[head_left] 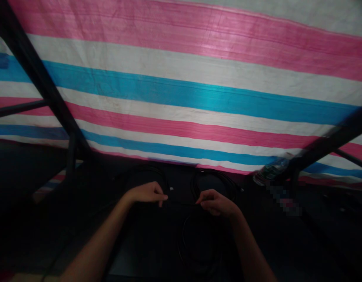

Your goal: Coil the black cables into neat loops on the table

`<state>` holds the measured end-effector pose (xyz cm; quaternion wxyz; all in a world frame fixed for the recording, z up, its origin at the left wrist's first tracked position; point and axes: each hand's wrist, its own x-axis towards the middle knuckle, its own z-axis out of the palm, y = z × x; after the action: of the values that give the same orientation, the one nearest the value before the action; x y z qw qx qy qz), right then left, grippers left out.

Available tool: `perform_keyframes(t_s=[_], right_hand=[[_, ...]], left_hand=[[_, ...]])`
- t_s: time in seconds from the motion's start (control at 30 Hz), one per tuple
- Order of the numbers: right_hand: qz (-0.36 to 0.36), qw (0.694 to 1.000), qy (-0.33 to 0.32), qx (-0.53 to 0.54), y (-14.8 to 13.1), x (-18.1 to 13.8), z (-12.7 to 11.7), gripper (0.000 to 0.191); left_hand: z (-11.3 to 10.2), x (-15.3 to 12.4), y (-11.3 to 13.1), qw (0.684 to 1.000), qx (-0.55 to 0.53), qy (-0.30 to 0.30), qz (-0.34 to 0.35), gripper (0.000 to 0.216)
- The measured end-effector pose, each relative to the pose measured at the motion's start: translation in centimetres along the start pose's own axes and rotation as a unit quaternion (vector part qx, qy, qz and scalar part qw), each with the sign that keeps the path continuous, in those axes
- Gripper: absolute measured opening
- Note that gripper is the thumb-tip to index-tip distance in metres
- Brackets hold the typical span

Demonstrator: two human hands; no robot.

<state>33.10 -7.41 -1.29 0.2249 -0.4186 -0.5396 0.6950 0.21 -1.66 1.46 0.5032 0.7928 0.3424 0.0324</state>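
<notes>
One black cable spans the gap between two hands above the dark table; the left hand and right hand each pinch it between closed fingertips. Three cable coils: two toward the far edge, one nearer the person. One bottle leans at the far edge, right, before one striped sheet.

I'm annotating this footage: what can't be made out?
All in the head view:
Thin black cable between bare left hand and right hand: ends lost in shadow.
Round black cable coil nearer the viewer: lower loops hidden by darkness.
Clear plastic bottle with green label: print blurred, too small.
Pixelated grey patch: contents hidden by blocks.
Pink, blue and white striped plastic sheet: top cut off by upper edge.
</notes>
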Motion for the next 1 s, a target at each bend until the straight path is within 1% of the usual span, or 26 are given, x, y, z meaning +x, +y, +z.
perform_keyframes(t_s=[0.1, 0.2, 0.33, 0.37, 0.43, 0.5, 0.6, 0.7, 0.77, 0.83, 0.9, 1.0], right_hand=[[0.011, 1.000, -0.026, -0.005, 0.0, 0.7, 1.0, 0.028], [0.000, 0.999, -0.039, 0.011, 0.1, 1.6, 2.6, 0.029], [0.004, 0.998, -0.032, 0.054, 0.6, 2.8, 4.4, 0.030], [0.012, 0.997, -0.042, 0.062, 0.8, 3.0, 4.6, 0.031], [0.027, 0.994, -0.075, 0.072, 1.0, 3.1, 4.7, 0.031], [0.043, 0.989, -0.111, 0.083, 1.0, 2.8, 4.2, 0.031], [0.051, 0.986, -0.126, 0.093, 0.6, 1.7, 2.6, 0.036], [0.032, 0.991, -0.087, 0.097, 0.1, 0.3, 0.7, 0.037], [0.014, 0.993, -0.063, 0.103, 0.0, -0.3, -0.2, 0.036], [0.007, 0.993, -0.060, 0.105, 0.0, -0.7, -0.6, 0.034], [0.016, 0.992, -0.070, 0.102, 0.0, -0.8, -0.7, 0.033], [0.023, 0.993, -0.068, 0.093, 0.1, -0.5, -0.6, 0.032]], left_hand=[[1.8, 1.5, 0.5, 0.995, -0.010, 0.094, 0.034, 0.053], [4.0, 2.7, 1.2, 0.986, 0.026, 0.149, 0.075, 0.047], [6.1, 3.1, 2.1, 0.963, 0.154, 0.172, 0.137, 0.042], [6.4, 3.1, 2.3, 0.960, 0.172, 0.170, 0.142, 0.041], [6.6, 3.1, 2.5, 0.962, 0.176, 0.152, 0.141, 0.042], [6.2, 2.9, 2.4, 0.970, 0.150, 0.126, 0.141, 0.046], [4.4, 2.2, 1.8, 0.984, 0.085, 0.096, 0.121, 0.052], [1.6, 0.8, 0.8, 0.998, 0.016, 0.049, 0.042, 0.056], [-0.1, -0.4, 0.1, 0.999, -0.003, 0.037, -0.012, 0.056], [-1.2, -1.3, -0.4, 0.999, -0.008, 0.019, -0.040, 0.056], [-1.7, -1.8, -0.5, 0.999, -0.005, 0.011, -0.044, 0.056], [-1.7, -1.8, -0.3, 0.999, 0.002, 0.034, -0.034, 0.056]])
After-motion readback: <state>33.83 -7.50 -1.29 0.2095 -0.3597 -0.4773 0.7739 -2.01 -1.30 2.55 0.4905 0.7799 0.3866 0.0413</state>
